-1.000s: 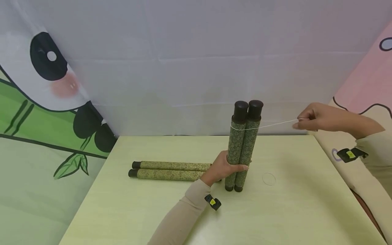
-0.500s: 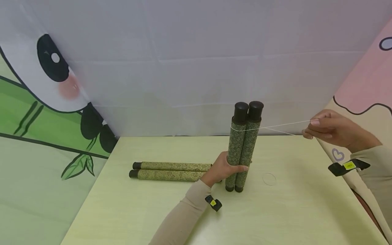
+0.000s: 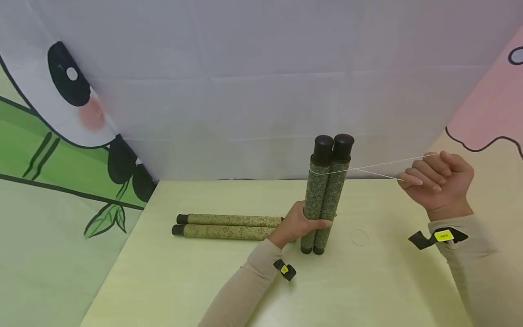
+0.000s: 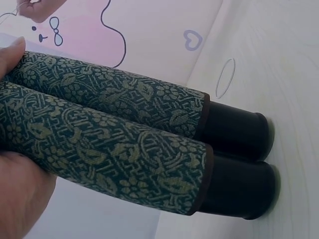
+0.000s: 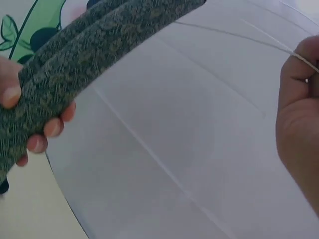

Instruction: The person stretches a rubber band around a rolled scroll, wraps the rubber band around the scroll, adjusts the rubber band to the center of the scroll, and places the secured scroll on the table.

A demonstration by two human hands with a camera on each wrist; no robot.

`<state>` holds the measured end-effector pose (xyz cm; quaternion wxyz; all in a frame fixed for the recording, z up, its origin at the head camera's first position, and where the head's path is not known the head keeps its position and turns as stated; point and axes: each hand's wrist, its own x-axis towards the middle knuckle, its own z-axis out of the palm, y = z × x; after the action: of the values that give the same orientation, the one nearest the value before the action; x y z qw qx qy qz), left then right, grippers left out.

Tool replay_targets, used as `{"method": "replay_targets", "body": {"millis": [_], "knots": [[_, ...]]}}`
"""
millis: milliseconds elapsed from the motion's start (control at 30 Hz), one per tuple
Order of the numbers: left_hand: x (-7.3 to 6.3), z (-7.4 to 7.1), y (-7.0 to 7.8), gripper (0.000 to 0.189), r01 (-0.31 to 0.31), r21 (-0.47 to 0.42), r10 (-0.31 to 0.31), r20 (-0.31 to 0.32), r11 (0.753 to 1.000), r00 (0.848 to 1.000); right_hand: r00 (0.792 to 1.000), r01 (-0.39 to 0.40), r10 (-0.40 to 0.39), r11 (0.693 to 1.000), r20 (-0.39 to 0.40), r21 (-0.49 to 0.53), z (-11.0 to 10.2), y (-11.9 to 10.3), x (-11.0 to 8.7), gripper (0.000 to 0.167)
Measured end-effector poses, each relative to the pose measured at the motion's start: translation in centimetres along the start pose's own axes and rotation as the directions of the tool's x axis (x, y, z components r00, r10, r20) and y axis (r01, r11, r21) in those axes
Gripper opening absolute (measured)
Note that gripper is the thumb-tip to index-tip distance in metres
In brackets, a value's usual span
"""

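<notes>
Two dark green patterned scrolls (image 3: 316, 190) with black end knobs stand side by side, leaning slightly, above the table. My left hand (image 3: 295, 225) grips both around their lower half, thumb across the front. A thin white elastic band (image 3: 333, 173) loops round them just below the upper knobs. It stretches right, its strands crossing once beside the scrolls, to my right hand (image 3: 439, 181), whose curled fingers hold the far end, palm turned up. The right wrist view shows a taut strand of the band (image 5: 239, 36) running to the fingers. The left wrist view shows the scrolls' lower knobs (image 4: 239, 191).
Two lighter yellow-green scrolls (image 3: 229, 233) lie on the table (image 3: 171, 281) behind my left forearm, their right ends partly hidden. A second thin band (image 3: 360, 245) lies as a ring right of the held scrolls. A pale cloth (image 3: 261, 91) hangs behind the table.
My right hand has turned from palm-down to palm-up, spreading the band, whose two strands now cross beside the scrolls. My left hand and the held scrolls have barely moved.
</notes>
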<state>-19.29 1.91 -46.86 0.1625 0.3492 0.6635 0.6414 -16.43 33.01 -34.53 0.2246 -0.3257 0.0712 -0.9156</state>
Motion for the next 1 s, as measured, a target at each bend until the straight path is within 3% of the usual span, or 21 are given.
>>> {"method": "replay_targets", "body": {"millis": [100, 300, 467, 567, 667, 867, 1000], "knots": [[0.0, 0.0, 0.0, 0.035, 0.002, 0.004, -0.002, 0.001, 1.000, 1.000, 0.996, 0.085, -0.084, 0.994, -0.020, 0.068, 0.0, 1.1, 0.2, 0.042], [0.0, 0.0, 0.0, 0.037, -0.009, -0.010, 0.009, 0.017, 1.000, 1.000, 0.977, 0.177, -0.194, 0.968, 0.085, 0.177, 0.4, 3.3, 1.6, 0.031], [0.0, -0.1, -0.1, 0.037, -0.012, -0.014, 0.013, 0.014, 1.000, 1.000, 0.948, 0.279, -0.313, 0.902, 0.054, 0.329, 0.5, 4.2, 2.1, 0.029], [-0.1, -0.1, -0.1, 0.037, -0.001, -0.014, 0.001, 0.009, 1.000, 1.000, 0.918, 0.374, -0.396, 0.846, -0.021, 0.380, 0.6, 4.6, 2.1, 0.046], [-0.1, -0.1, -0.1, 0.036, 0.005, -0.015, -0.005, 0.007, 1.000, 1.000, 0.901, 0.416, -0.431, 0.829, -0.047, 0.375, 0.7, 4.7, 2.1, 0.066], [-0.2, 0.0, 0.0, 0.036, 0.003, -0.007, -0.003, 0.009, 1.000, 1.000, 0.900, 0.410, -0.435, 0.864, 0.022, 0.292, 0.9, 5.1, 2.3, 0.077], [-0.3, 0.0, 0.1, 0.036, 0.013, 0.009, -0.013, -0.004, 1.000, 1.000, 0.868, 0.496, -0.492, 0.848, -0.072, 0.185, 1.2, 5.5, 2.2, 0.077]]}}
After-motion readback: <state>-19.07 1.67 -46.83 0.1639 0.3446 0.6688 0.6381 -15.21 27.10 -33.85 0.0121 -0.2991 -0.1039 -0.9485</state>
